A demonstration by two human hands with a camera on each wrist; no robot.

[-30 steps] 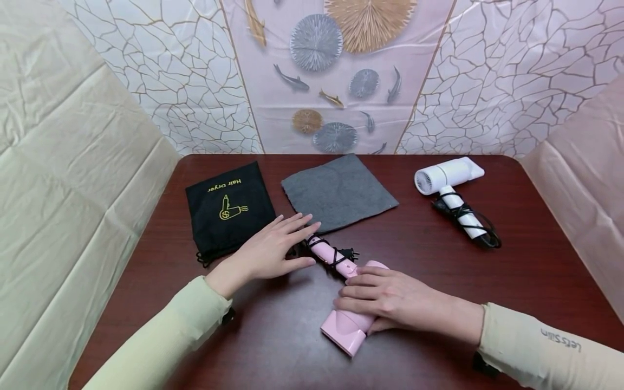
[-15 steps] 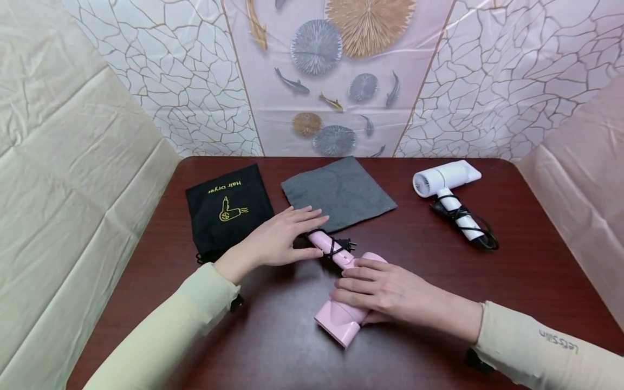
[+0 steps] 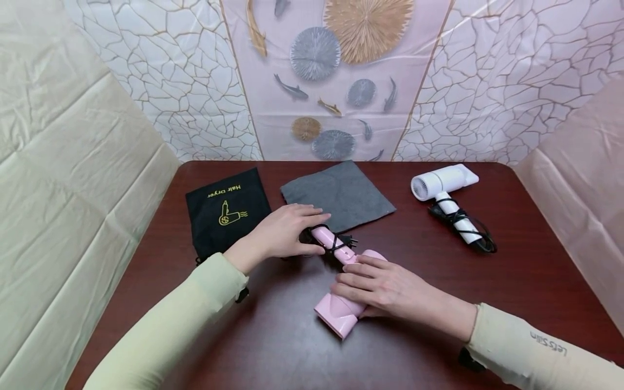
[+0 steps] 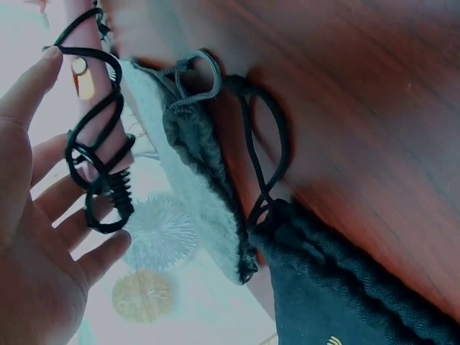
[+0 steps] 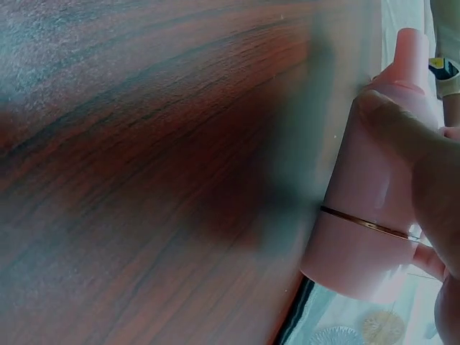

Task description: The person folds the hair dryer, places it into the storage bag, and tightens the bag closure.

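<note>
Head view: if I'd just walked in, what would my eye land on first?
Probably the pink hair dryer, near the table's middle, gripped by the right hand, with the left hand at its handle. Next, the white hair dryer at far right and the black bag with yellow lettering at left.

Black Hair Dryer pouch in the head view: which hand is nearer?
Left. The left hand is by the right side of the black pouch; the right hand is farther right, gripping the pink hair dryer.
</note>
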